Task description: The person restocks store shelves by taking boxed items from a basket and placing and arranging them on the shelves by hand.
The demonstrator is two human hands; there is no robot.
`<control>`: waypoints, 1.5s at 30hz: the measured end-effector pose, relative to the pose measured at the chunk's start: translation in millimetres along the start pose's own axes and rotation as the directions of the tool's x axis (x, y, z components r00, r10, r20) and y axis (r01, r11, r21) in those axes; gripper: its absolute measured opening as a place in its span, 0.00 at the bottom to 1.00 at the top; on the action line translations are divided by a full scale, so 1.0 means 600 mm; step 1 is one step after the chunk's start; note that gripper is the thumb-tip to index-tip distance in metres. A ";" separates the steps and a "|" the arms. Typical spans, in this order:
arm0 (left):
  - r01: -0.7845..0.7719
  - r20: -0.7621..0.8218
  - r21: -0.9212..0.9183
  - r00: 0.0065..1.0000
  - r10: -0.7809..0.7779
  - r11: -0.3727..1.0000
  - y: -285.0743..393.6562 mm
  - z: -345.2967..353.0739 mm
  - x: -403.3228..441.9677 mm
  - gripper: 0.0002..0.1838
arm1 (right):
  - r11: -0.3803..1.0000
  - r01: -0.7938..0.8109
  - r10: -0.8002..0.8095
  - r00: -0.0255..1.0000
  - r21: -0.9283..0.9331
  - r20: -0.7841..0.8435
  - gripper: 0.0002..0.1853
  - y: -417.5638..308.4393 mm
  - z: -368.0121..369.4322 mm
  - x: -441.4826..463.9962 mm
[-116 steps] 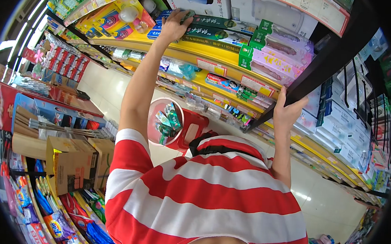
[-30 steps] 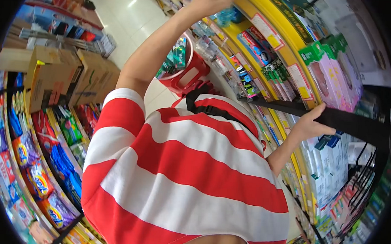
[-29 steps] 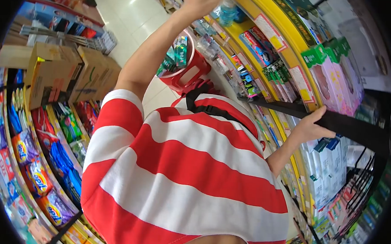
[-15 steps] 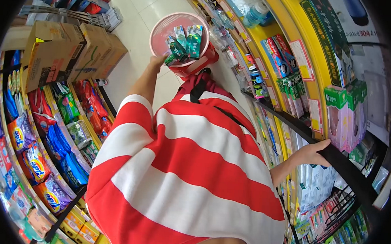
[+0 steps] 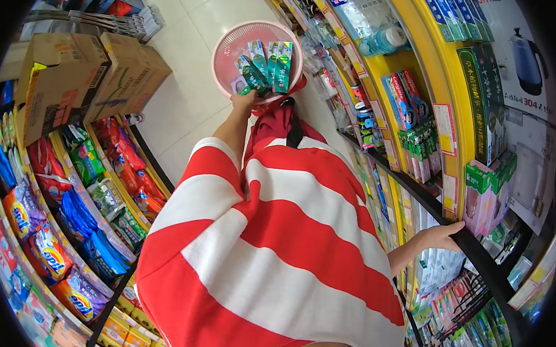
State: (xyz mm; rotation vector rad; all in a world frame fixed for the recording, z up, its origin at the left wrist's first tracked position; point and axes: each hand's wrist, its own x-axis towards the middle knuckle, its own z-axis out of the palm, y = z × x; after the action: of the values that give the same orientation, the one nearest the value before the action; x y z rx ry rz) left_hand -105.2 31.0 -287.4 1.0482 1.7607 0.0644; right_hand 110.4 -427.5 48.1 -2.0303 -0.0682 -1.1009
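Note:
My left hand [image 5: 243, 100] is closed on the near rim of a round pink plastic basket [image 5: 229, 40], its fingers partly hidden beside a green box end. Inside lie several green toothpaste boxes [image 5: 281, 73] with white lettering, and a small pale packet at the left. A red part shows beneath the basket at the right. My right hand [image 5: 439, 237] lies against the black shelf edge [image 5: 475, 243], fingers stretched out and holding nothing. Just above it stand green-and-pink boxes [image 5: 478, 193].
Yellow shelves on my right carry Colgate boxes [image 5: 400, 98], a blue bottle [image 5: 385, 39] and a kettle box [image 5: 524, 57]. Detergent bags [image 5: 51, 249] and cardboard boxes [image 5: 69, 74] line the left side. Pale floor tiles [image 5: 181, 99] run between.
My left hand and the basket have shifted slightly right and down in view. The right hand sits a little lower and left, still at the shelf edge.

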 end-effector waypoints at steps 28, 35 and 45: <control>-0.876 0.368 -0.154 0.378 0.850 0.456 0.197 -0.094 -0.293 0.36 | 0.989 -0.108 0.093 0.983 -0.096 -0.155 0.30 0.017 0.015 -0.012; -0.816 0.527 -0.351 0.233 0.817 0.459 0.277 -0.095 -0.421 0.36 | 0.955 -0.262 0.239 0.957 -0.137 -0.167 0.30 0.000 0.016 -0.021; -0.757 0.748 -0.560 -0.287 0.599 0.337 0.323 -0.073 -0.527 0.37 | 0.956 -0.008 -0.063 0.971 -0.293 -0.231 0.26 -0.097 -0.020 -0.034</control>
State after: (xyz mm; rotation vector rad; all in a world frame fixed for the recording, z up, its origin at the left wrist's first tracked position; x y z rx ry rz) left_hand 4.7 -43.1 62.0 1.6426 -0.2354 0.0336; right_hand 66.4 -390.2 73.0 -2.1402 0.2017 -1.4352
